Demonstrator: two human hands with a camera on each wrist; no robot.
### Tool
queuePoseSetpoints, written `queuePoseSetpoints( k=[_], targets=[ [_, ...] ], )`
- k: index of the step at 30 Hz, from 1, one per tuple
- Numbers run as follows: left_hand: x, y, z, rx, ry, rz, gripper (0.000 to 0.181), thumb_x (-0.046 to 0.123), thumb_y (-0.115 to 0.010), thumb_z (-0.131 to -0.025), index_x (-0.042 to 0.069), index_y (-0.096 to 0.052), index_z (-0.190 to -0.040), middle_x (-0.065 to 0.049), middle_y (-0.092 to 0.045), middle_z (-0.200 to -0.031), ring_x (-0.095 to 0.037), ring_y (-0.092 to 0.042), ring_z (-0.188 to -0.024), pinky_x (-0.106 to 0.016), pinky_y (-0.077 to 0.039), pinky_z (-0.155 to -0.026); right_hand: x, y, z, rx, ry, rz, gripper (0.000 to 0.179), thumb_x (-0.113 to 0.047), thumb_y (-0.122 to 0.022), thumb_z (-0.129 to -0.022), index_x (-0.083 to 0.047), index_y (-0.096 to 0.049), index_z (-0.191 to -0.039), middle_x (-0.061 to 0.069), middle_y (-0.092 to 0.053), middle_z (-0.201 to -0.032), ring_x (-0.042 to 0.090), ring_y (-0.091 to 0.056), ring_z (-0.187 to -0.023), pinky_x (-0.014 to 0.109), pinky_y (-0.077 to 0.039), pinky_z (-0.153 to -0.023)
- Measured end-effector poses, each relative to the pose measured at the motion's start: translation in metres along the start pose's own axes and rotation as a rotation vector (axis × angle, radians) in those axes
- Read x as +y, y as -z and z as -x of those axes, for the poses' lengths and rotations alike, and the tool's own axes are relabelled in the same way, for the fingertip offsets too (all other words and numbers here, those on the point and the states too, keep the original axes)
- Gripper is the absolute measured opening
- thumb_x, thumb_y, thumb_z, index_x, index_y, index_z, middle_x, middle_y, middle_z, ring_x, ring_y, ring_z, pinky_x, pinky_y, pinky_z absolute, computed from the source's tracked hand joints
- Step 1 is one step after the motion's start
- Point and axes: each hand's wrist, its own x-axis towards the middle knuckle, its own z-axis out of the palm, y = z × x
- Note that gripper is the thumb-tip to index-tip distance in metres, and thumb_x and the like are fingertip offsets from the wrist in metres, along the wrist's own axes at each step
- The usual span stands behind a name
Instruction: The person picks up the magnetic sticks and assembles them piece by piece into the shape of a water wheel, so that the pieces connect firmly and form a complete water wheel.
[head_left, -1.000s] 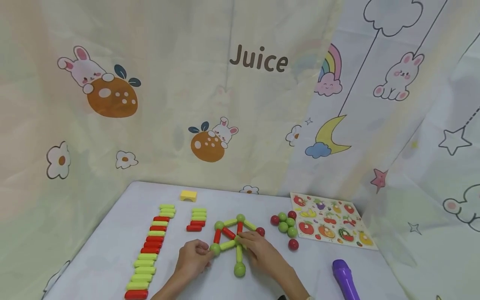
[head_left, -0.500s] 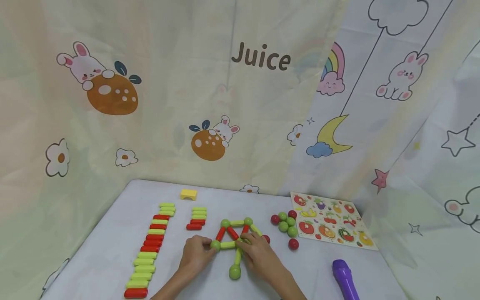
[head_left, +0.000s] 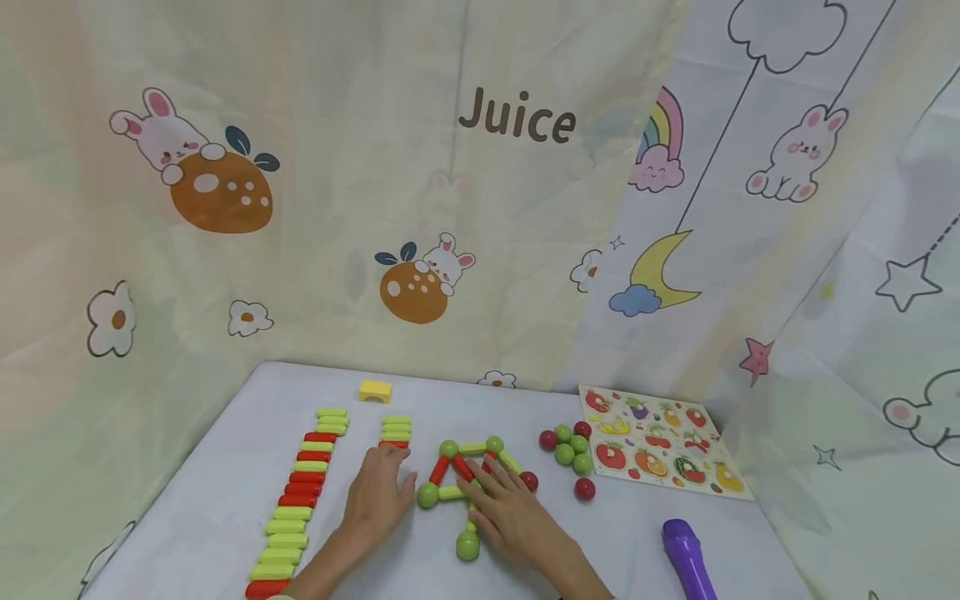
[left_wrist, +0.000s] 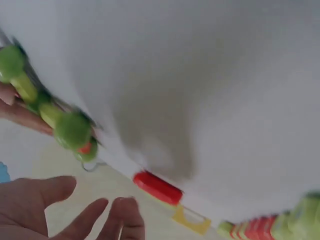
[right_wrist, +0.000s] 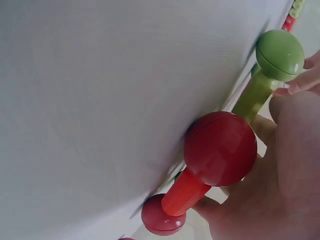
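Observation:
My left hand [head_left: 377, 493] is lifted off the ball-and-stick frame, fingers loosely bent and empty, its fingertips overlapping the front of a short stack of red and yellow-green sticks [head_left: 396, 428]. In the left wrist view a red stick [left_wrist: 157, 187] lies just past those fingertips. My right hand [head_left: 510, 510] lies over the frame with its fingers spread, hiding the centre. Green balls [head_left: 427, 495] and a red ball [head_left: 528, 482] mark the frame's corners, joined by sticks [head_left: 439, 469]. The right wrist view shows a red ball [right_wrist: 220, 148] beside that palm.
A long row of red and yellow-green sticks [head_left: 285, 527] runs down the left. Loose red and green balls [head_left: 565, 454] sit right of the frame, near a fruit picture board [head_left: 667, 442]. A purple toy microphone [head_left: 688, 558] lies at front right; a yellow block [head_left: 375, 391] stands behind.
My left hand has let go of the green corner ball and moved left to the short stack. My right hand's fingers have spread over the frame, which has turned slightly.

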Motion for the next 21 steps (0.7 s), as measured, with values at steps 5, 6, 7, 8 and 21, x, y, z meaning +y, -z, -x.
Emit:
queuePoseSetpoints(
  k=[5,6,7,8,21],
  targets=[
    [-0.013,0.004,-0.012,-0.001,-0.071,-0.230,0.031,0.006,-0.085,-0.090,-0.004,-0.076,-0.117,-0.020,-0.071,-0.119,-0.036,-0.062,-0.104,-0.050,-0.059,-0.083,0.001,0.007,0.000,-0.018,0.023,-0.043,0.053,-0.041,-0.049,-0.115,-0.030,-0.043,-0.166,0.004,-0.031,-0.176,0.038,-0.026,-0.163,0.059,-0.030,-0.127],
    [-0.015,0.004,-0.013,-0.011,-0.080,-0.269,0.030,0.006,-0.086,-0.089,-0.004,-0.076,-0.116,-0.019,-0.072,-0.117,-0.035,-0.062,-0.102,-0.049,-0.059,-0.081,0.002,0.009,0.001,-0.025,0.025,-0.059,0.053,-0.040,-0.051,-0.115,-0.031,-0.044,-0.166,0.004,-0.032,-0.176,0.038,-0.026,-0.163,0.060,-0.030,-0.126],
    [-0.017,0.003,-0.014,-0.018,-0.089,-0.303,0.029,0.005,-0.087,-0.088,-0.003,-0.076,-0.114,-0.019,-0.072,-0.113,-0.035,-0.062,-0.099,-0.048,-0.058,-0.079,0.003,0.011,0.001,-0.031,0.030,-0.076,0.053,-0.039,-0.054,-0.114,-0.031,-0.045,-0.165,0.004,-0.033,-0.175,0.037,-0.027,-0.163,0.060,-0.031,-0.126],
    [-0.019,0.003,-0.015,-0.028,-0.097,-0.333,0.031,0.006,-0.089,-0.087,-0.003,-0.076,-0.114,-0.019,-0.072,-0.111,-0.034,-0.061,-0.097,-0.047,-0.057,-0.078,0.004,0.014,0.002,-0.038,0.031,-0.094,0.053,-0.038,-0.057,-0.113,-0.031,-0.047,-0.164,0.004,-0.035,-0.175,0.037,-0.028,-0.162,0.060,-0.031,-0.126],
    [-0.019,0.003,-0.002,-0.178,-0.031,-0.299,0.026,0.008,-0.091,-0.083,-0.001,-0.068,-0.088,-0.011,-0.057,-0.081,-0.025,-0.055,-0.075,-0.038,-0.053,-0.067,0.006,0.011,0.002,0.017,0.028,-0.056,0.055,-0.042,-0.073,-0.103,-0.029,-0.060,-0.156,0.008,-0.048,-0.167,0.038,-0.040,-0.156,0.060,-0.040,-0.120]
  ],
)
